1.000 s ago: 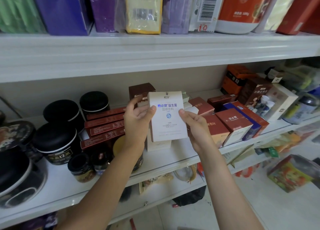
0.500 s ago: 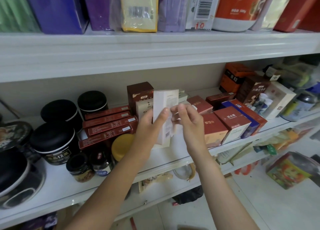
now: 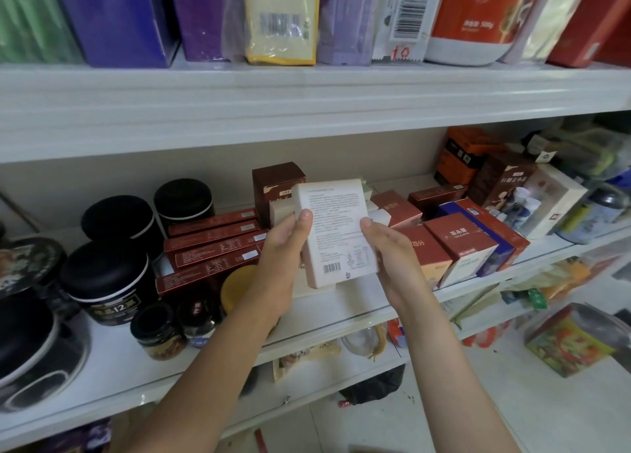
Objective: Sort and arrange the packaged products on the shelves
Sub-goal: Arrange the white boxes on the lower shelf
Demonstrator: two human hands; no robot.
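On the left of the middle shelf (image 3: 112, 360) we see black jars (image 3: 109, 275) in a cluster. Just to their right is a stack of flat red boxes (image 3: 211, 244) lying on their sides. A pale box (image 3: 280, 212) stands farther back, beside the stack.

In front of it the left hand (image 3: 283, 251) grips the left edge of a white box (image 3: 336, 234), with the thumb on the printed face and the fingers behind. The white box is held in the air, upright and slightly tilted, near the front of the shelf. Its panel of small print and its barcode are turned toward us.

The right hand (image 3: 396, 261) holds the opposite edge, with the thumb on the right side and the fingers hidden behind the lower part. Farther right, red boxes (image 3: 457, 244) stand packed close together along the shelf front.

We judge that the step in hand is checking the white box before placing it, as it is not yet set down. As we read it, the next move calls for picking a spot among like packages, perhaps by the pale box. The white box then has to go down upright without knocking its neighbours.
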